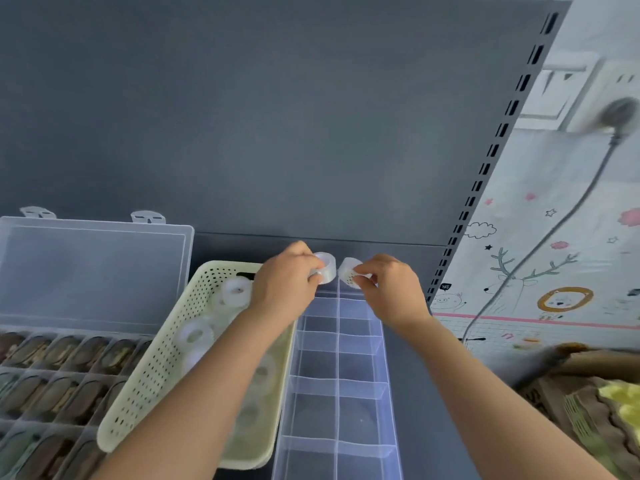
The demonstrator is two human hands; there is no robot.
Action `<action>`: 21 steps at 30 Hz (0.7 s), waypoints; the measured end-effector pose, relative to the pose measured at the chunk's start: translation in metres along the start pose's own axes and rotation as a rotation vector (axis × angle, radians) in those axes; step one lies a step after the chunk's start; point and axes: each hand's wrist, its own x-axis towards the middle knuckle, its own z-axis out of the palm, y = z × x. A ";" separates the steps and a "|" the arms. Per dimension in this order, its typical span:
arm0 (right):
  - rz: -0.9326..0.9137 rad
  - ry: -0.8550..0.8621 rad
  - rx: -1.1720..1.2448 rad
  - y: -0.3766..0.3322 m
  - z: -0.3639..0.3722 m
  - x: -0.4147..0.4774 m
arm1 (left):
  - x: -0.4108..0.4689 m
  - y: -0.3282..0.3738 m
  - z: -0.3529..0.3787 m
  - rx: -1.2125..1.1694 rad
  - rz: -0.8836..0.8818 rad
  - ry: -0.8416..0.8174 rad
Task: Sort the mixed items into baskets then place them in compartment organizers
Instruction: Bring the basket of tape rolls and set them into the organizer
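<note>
Head view. A small translucent white tape roll (325, 268) is being pinched between the curled thumb and fingertips of the left hand (284, 284). A second translucent tape roll (347, 271) is being pinched in the same manner by the right hand (393, 289). The two rolls are being held just beside each other; whether they are touching cannot be told. Both are being held above the 12 o'clock end of the clear plastic two-column compartment organizer (337, 379), over its farthest pair of cells. The organizer is being flanked at 9 o'clock by a pale green perforated plastic basket (156, 358), set against its long side, and further translucent rolls (236, 292) are being carried inside it. At 9 o'clock of the basket a clear hinged-lid compartment box (86, 271) is being shown with its lid raised and its cells packed with dark, blurred items. At 4 o'clock of the organizer a brown cardboard box (588, 393) is being partly cut off by the frame edge
</note>
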 end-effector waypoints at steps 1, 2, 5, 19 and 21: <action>0.007 -0.033 -0.042 0.004 0.001 0.002 | 0.006 0.000 0.005 0.027 0.009 -0.024; 0.011 -0.067 -0.083 0.008 0.003 0.003 | 0.011 0.000 0.010 0.054 0.019 -0.043; 0.016 -0.145 -0.168 0.014 0.010 0.009 | 0.023 -0.004 0.021 0.193 0.077 -0.130; 0.128 -0.362 -0.282 0.014 0.023 0.030 | 0.037 0.004 0.031 0.501 0.251 -0.423; 0.129 -0.393 -0.292 0.012 0.024 0.030 | 0.037 0.005 0.029 0.488 0.264 -0.444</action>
